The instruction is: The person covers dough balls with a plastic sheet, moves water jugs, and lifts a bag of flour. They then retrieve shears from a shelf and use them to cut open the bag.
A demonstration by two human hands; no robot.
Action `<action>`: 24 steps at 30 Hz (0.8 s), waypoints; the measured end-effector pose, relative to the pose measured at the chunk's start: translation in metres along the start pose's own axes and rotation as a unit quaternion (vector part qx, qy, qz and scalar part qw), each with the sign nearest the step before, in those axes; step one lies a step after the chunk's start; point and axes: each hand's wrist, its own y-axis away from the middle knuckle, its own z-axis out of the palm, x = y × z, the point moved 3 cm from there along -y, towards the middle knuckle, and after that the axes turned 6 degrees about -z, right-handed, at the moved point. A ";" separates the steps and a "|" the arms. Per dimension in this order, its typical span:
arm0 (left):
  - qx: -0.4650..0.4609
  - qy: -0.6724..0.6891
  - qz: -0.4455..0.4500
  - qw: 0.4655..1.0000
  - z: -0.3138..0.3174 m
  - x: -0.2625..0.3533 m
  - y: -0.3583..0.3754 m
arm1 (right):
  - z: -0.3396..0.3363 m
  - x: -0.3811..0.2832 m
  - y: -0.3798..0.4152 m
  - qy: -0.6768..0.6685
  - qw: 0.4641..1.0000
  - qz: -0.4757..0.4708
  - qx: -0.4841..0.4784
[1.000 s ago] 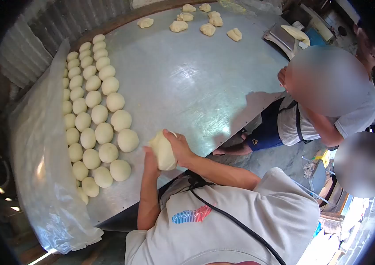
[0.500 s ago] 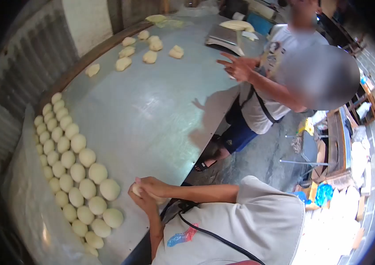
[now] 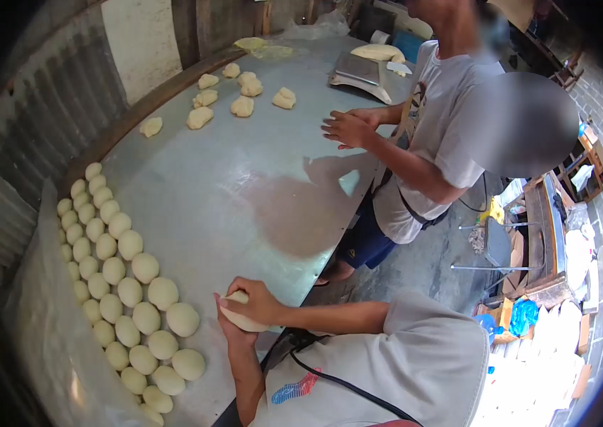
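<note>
A pale dough ball (image 3: 240, 317) is between my hands at the near edge of the metal-topped table (image 3: 195, 185). My right hand (image 3: 257, 302) wraps over its top, fingers curled around it. From the other side my left hand (image 3: 232, 329) cups the same ball, with some of its fingers hidden. Just beyond my hands, smooth round dough balls (image 3: 146, 318) stand in close rows along the table's left side. The nearest of these sits a short way from my left hand.
Several rough dough lumps (image 3: 242, 107) lie toward the far end, near a scale (image 3: 358, 69) and a larger dough mass (image 3: 378, 53). A co-worker (image 3: 444, 121) stands at the right edge, hands together over the table. Plastic sheeting (image 3: 38, 306) borders the rows; a corrugated wall (image 3: 67, 92) rises behind.
My hands have shifted around the dough ball, and more of it shows now. The co-worker's spread hands have come together lower over the table. The view has shifted slightly.
</note>
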 end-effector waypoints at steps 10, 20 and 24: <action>0.207 -0.223 0.122 0.945 -0.092 -0.006 -0.001 | 0.019 0.056 -0.010 0.231 0.965 -0.076 -0.100; 0.245 -0.218 0.208 0.922 -0.089 0.010 -0.007 | 0.049 0.047 -0.032 -0.068 0.988 0.071 -0.118; 0.311 0.005 0.228 0.923 -0.082 0.018 -0.009 | 0.037 0.015 -0.014 -0.147 0.983 0.087 -0.063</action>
